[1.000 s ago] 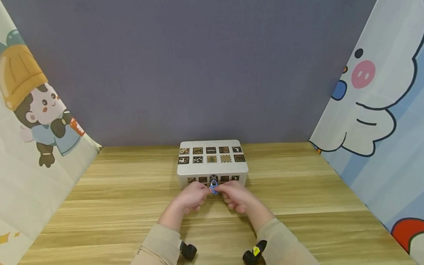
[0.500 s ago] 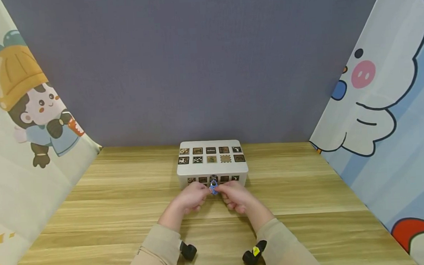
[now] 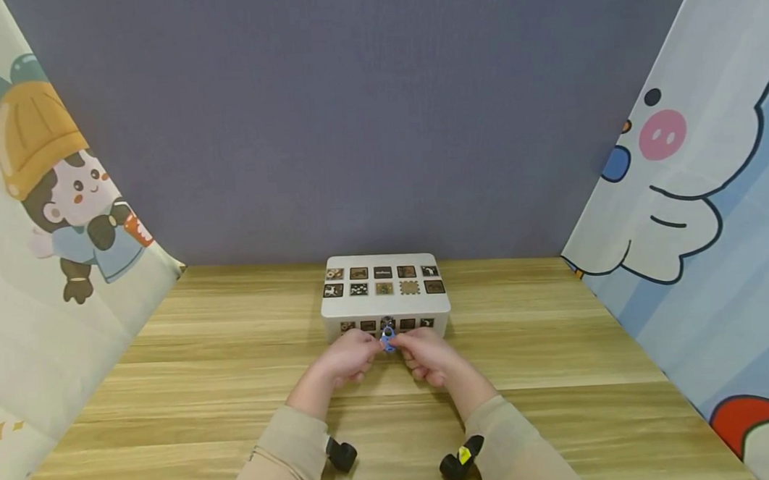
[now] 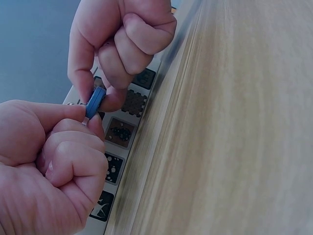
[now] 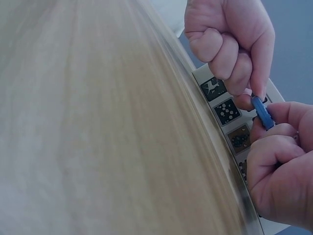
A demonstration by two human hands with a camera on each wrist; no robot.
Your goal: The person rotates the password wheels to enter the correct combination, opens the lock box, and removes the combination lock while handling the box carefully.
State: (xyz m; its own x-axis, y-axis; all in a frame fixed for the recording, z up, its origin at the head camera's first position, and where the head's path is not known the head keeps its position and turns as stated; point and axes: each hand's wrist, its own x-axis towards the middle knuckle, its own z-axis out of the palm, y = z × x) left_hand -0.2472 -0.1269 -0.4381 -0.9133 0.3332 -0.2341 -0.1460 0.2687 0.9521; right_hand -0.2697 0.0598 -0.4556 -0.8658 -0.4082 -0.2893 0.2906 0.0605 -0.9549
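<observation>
A small blue padlock (image 3: pixel 387 340) sits at the front clasp (image 3: pixel 387 322) of a white box (image 3: pixel 385 304) printed with small dark picture squares. My left hand (image 3: pixel 349 355) pinches the padlock's left side between thumb and forefinger, its other fingers curled in. From the other side my right hand (image 3: pixel 429 354) pinches it the same way. In the left wrist view the blue padlock body (image 4: pixel 96 102) shows between both sets of fingertips. The right wrist view shows the padlock (image 5: pixel 263 113) edge-on against the box front. Its shackle is mostly hidden by fingers there.
The box lid is down. It stands on a wood-grain table (image 3: pixel 249 392) near a grey back panel (image 3: pixel 378 124). Cartoon-printed curtains (image 3: pixel 30 324) hang at both sides. A small black camera is strapped at each sleeve cuff.
</observation>
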